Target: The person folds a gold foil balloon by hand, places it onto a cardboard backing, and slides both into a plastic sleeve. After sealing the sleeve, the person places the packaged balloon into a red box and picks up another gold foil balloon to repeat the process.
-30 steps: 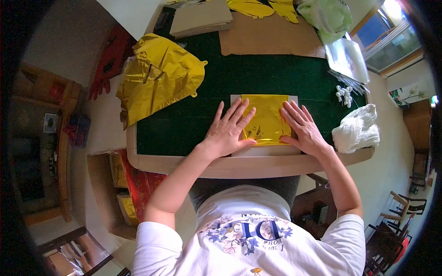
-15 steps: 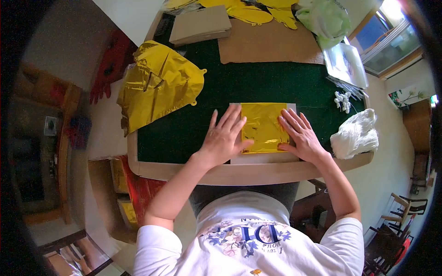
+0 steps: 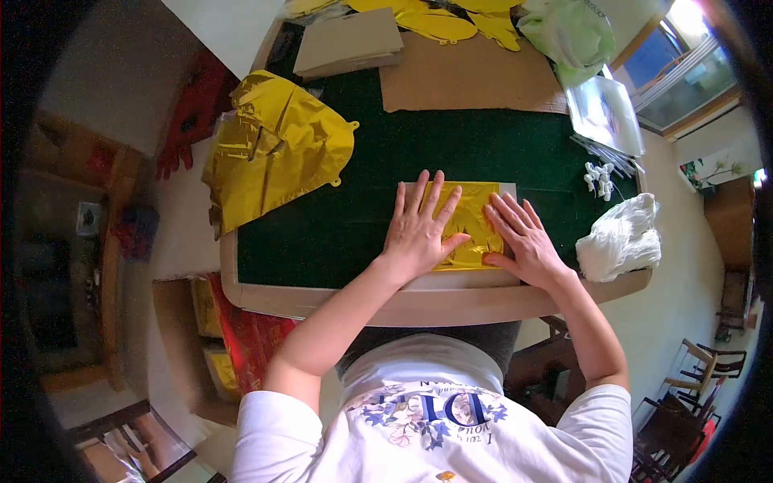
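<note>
A folded gold foil sheet [image 3: 475,229] lies flat on a greyish-tan card [image 3: 475,279] near the table's front edge. My left hand [image 3: 420,229] rests on the foil's left part, fingers spread and pointing away from me, covering its left edge. Across from it, my right hand [image 3: 525,241] lies on the right edge of the foil and card with its fingers stretched out. Neither hand grips anything. To the left, a larger crinkled gold foil piece with small tabs [image 3: 282,153] hangs partly over the table edge.
At the back are a stack of tan cards [image 3: 350,44], a cardboard sheet [image 3: 475,76] and several gold foil shapes [image 3: 435,24]. Along the right lie a green plastic bag [image 3: 568,40], clear packets [image 3: 604,113], white sticks and clips [image 3: 598,179], and a white bundle [image 3: 620,237].
My left hand has slid right, from the foil's left edge onto its surface. My right hand stays in nearly the same place on the right edge.
</note>
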`<state>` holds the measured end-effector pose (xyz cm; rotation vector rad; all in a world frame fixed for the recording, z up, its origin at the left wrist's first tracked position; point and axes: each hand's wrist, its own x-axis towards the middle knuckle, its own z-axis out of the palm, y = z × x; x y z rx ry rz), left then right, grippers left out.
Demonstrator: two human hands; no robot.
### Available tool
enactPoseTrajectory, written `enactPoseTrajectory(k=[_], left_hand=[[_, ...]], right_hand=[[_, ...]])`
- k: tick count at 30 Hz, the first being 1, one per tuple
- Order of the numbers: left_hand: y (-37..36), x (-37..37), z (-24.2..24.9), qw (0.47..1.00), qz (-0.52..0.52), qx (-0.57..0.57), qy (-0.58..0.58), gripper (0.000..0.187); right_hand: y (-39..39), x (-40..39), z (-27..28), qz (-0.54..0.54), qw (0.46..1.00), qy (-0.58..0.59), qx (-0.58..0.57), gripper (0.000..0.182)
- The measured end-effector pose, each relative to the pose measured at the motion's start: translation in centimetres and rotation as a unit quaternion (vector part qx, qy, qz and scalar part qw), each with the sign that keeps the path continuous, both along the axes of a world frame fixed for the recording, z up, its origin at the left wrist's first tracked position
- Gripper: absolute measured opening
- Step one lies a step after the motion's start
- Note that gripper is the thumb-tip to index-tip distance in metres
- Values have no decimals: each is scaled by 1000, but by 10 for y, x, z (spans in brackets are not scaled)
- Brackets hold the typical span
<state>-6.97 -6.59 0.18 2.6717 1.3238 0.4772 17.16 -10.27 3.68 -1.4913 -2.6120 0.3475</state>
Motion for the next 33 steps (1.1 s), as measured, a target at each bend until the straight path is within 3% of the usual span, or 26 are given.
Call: enactPoseTrajectory(k=[4, 7, 10, 11, 12, 14, 20, 23, 26, 29, 33], left_hand=[[-1, 0, 3, 1000, 2, 5, 0, 75], [-2, 0, 3, 1000, 3, 9, -10, 75], [-1, 0, 1, 1000, 4, 11, -4, 75], [-2, 0, 0, 1000, 7, 11, 1, 75], [-2, 0, 1, 1000, 8, 11, 6, 75], [-1, 1, 0, 1000, 8, 9, 11, 76], [0, 1, -1, 1000, 9, -3, 13, 76], [0, 1, -1, 1000, 11, -7, 3, 76], [0, 1, -2, 1000, 15, -5, -9, 75], [1, 2, -3, 1000, 18, -8, -24, 74], [1, 2, -1, 998, 19, -18, -50, 74]], right_hand=[[-4, -2, 0, -9, 999, -34, 1, 80], [-6, 2, 3, 6, 999, -15, 49, 69], [-6, 12, 0, -131, 968, 201, 78, 54], [-5, 10, -2, -199, 954, 189, 124, 42], [-6, 9, -1, -275, 937, 211, 38, 31], [-7, 5, 6, -319, 936, 149, -17, 23], [2, -3, 17, -340, 924, 141, -107, 27], [11, 14, -9, -326, 905, 246, -122, 27], [13, 5, 8, -373, 848, 292, -236, 27], [16, 2, 14, -387, 826, 320, -254, 16], [16, 14, 6, -401, 795, 333, -312, 22]])
